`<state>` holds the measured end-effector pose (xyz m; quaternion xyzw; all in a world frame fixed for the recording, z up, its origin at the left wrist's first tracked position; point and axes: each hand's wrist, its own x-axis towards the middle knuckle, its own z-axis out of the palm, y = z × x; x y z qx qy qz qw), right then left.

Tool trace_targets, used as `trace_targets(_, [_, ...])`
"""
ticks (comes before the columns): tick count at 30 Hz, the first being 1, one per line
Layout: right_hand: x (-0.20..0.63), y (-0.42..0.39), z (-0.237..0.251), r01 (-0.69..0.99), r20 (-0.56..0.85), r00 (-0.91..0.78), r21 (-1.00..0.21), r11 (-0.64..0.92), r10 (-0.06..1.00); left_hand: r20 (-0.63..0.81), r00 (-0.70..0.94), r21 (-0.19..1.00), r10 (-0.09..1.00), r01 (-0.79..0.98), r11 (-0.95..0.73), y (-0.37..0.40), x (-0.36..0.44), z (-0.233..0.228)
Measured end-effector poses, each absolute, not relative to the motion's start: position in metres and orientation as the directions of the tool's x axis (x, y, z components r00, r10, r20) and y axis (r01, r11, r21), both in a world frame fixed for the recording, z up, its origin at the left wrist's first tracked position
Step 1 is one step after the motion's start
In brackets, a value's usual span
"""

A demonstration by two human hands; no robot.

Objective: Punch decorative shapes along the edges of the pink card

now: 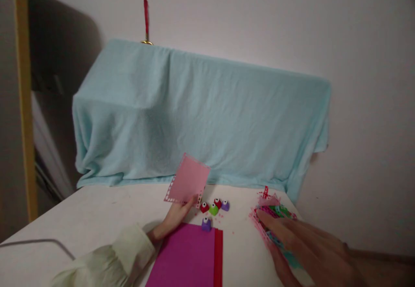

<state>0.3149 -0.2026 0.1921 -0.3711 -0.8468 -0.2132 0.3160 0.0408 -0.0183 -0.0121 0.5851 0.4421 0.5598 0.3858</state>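
Note:
My left hand (pixel 178 218), in a pale sleeve, is closed on the lower edge of a pink sheet of paper (pixel 190 180). Small cut-outs run along the sheet's left and bottom edges. My right hand (pixel 304 243) stretches its fingers, apart from the thumb, over a loose pile of punched paper scraps (pixel 275 211) in pink, green, red and blue; it seems to touch them. Between the hands stand small craft punches: a green one (pixel 213 209), two red ones (pixel 204 207) and a purple one (pixel 225 205). Another purple punch (pixel 206 224) sits closer, by the magenta paper (pixel 188 252).
Red sheets (pixel 218 256) show under the magenta paper's right edge on the white table (pixel 246 252). Tiny pink bits lie near the punches. A light blue cloth (pixel 207 114) drapes over something at the back. A dark cable (pixel 39 240) crosses the left side.

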Motion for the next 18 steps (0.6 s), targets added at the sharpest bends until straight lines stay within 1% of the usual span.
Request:
trace_targets(2, [0.315,-0.185,0.185,0.763,0.628,-0.564,0.148,0.629,0.536,0.317,0.013,0.938,0.948,0.143,-0.316,-0.019,0.040,-0.012])
trace_targets(6, [0.313,-0.160,0.154,0.791,0.498,-0.563,0.095,0.604,0.659,0.343,0.024,0.910,0.939,0.240,-0.339,-0.021,0.040,-0.011])
trace_targets(11, [0.306,-0.142,0.120,0.834,0.439,-0.519,0.073,0.547,0.733,0.322,0.077,0.893,0.944,0.308,-0.329,-0.027,0.041,-0.010])
trace_targets(14, [0.291,-0.129,0.105,0.860,0.412,-0.464,-0.003,0.511,0.784,0.335,0.098,0.882,0.937,0.317,-0.348,-0.030,0.042,-0.009])
trace_targets(18, [0.257,-0.104,0.075,0.854,0.342,-0.416,-0.171,0.491,0.842,0.343,0.124,0.890,0.931,0.275,-0.364,-0.031,0.044,-0.009])
